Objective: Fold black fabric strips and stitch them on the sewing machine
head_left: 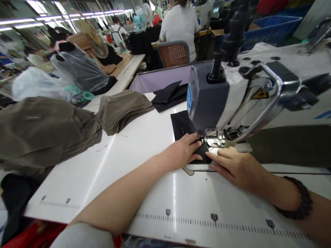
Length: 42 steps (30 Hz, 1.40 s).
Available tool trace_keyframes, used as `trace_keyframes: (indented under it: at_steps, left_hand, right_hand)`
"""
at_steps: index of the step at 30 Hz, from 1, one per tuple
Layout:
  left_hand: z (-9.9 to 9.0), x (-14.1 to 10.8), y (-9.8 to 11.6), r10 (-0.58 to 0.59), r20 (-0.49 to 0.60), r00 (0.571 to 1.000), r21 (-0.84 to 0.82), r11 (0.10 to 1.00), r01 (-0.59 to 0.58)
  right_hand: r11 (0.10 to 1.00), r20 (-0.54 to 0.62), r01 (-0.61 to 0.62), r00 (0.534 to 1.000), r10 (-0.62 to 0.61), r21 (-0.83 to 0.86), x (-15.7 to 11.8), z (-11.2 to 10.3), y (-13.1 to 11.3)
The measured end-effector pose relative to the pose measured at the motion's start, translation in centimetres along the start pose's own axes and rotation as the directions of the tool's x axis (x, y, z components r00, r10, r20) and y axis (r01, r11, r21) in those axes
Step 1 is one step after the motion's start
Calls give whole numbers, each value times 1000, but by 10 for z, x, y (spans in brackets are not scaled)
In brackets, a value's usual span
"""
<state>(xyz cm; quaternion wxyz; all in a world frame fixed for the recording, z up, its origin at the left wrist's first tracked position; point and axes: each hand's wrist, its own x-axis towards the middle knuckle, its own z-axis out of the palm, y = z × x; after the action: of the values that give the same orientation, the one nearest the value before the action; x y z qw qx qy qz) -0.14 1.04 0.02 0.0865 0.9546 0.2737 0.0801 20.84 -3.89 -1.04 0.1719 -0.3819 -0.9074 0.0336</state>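
A black fabric piece (180, 124) lies flat under the head of a sewing machine (209, 100), its lower part at the metal needle plate (214, 143). My left hand (184, 151) rests on this fabric with fingers spread, just left of the presser foot. On the right, my right hand (234, 165) lies with its fingers stretched out, the fingertips touching the fabric's right edge and the plate. Neither hand grips anything. The needle itself is hidden behind the machine head and my fingers.
Stacks of brown fabric pieces (124, 108) lie on the white table (144, 151) at left. Folded black pieces (170, 94) sit behind the machine. Plastic-wrapped bundles (80, 67) stand further left. Ahead, a person in a white shirt (179, 29) sits on a chair (173, 55).
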Motion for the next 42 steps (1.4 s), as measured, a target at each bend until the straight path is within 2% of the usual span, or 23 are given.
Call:
trace_keyframes:
  at_steps: [21,42]
  left_hand:
    - [-3,0,-10,66,-12,998,-93,993,-67]
    - [-2,2,-15,78,-39,996,-127,988,-83]
  right_hand:
    - [1000,25,24,999,-24,8,-1,1,0]
    - [999,9,21,1000,-21,-24,0,3,-1]
